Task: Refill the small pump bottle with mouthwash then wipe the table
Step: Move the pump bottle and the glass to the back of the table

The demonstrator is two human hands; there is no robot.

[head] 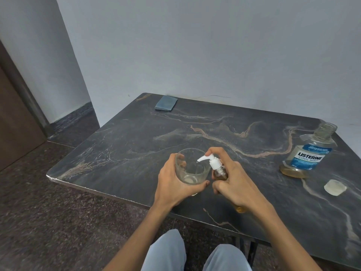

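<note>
1. My right grip is wrapped tight round the small pump bottle, forefinger on its white pump.
2. My left grip clasps the glass, touching the bottle's nozzle side.
3. Right of the glass stands the uncapped mouthwash bottle; beyond it, the folded cloth on the table.

One head-worn camera looks forward and down, close over the table, seemingly from a seat.
</note>
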